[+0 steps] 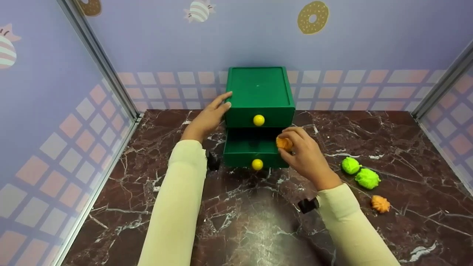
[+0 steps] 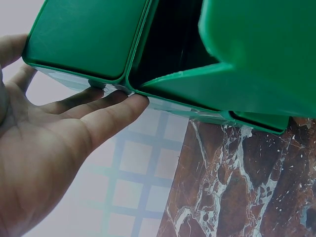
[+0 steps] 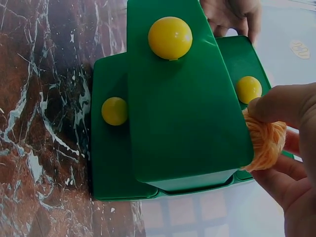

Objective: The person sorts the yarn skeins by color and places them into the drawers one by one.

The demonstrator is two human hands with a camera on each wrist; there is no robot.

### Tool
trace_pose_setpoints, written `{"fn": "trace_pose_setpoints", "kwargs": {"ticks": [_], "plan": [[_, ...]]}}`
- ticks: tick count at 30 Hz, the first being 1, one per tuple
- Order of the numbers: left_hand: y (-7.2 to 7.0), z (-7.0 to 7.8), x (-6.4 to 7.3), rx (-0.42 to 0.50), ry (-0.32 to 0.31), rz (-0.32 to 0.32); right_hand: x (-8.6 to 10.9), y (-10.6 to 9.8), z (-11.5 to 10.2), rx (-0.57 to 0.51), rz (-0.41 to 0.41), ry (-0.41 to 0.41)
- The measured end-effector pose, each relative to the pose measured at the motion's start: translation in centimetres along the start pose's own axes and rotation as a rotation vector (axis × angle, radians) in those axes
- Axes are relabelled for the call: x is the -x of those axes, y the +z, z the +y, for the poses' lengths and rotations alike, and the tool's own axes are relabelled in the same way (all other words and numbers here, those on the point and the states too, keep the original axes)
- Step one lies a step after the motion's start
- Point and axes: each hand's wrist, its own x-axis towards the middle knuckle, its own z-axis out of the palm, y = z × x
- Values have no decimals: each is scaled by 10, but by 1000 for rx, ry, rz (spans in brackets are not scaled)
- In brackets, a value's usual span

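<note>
A green cabinet [image 1: 258,87] with yellow round knobs stands against the back wall, its middle drawer [image 2: 266,54] pulled out. My left hand [image 1: 208,120] rests on the cabinet's left side near the top front edge, fingers fairly straight. Between the thumb and fingers of my right hand [image 1: 306,153] is a small orange yarn ball [image 3: 266,140], pinched at the right edge of the pulled-out drawer. In the head view the visible part of the drawer's inside is dark toward the back.
To the right on the dark marble tabletop [image 1: 229,214] lie two bright green yarn balls [image 1: 367,178] and another orange yarn ball [image 1: 380,204]. Patterned wall panels [image 1: 177,40] enclose the back and sides. A closed bottom drawer [image 3: 111,158] sits below the pulled-out one.
</note>
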Motion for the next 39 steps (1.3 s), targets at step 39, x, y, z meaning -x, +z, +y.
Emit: {"fn": "trace_pose_setpoints", "kwargs": {"ticks": [39], "plan": [[5,22,20,-70,-41,-6,10,-7,2,24,10,-29]]}}
